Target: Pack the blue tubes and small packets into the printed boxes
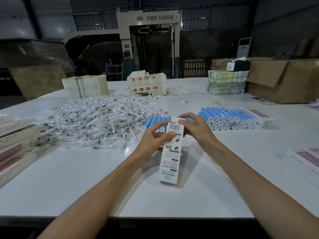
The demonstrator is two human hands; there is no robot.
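While blue tubes [227, 116] lie in two stacks, left hand [151, 138] and right hand [195, 128] pinch one box [170, 163].

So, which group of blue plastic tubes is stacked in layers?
The larger group on the right, its white ends showing in tiers; the smaller group behind the left hand lies in one row.

Single view, worn on the head, facing forward and down over the wide white flat surface [72, 187]. Wide-angle, straight lines bowed toward the edges. Very near the left hand [151, 142] and right hand [195, 129] at mid-frame, forearms entering from the bottom corners. Straight ahead, the tall grey machine lettered FMZ-1450A [148, 18] — beyond the surface's far edge.
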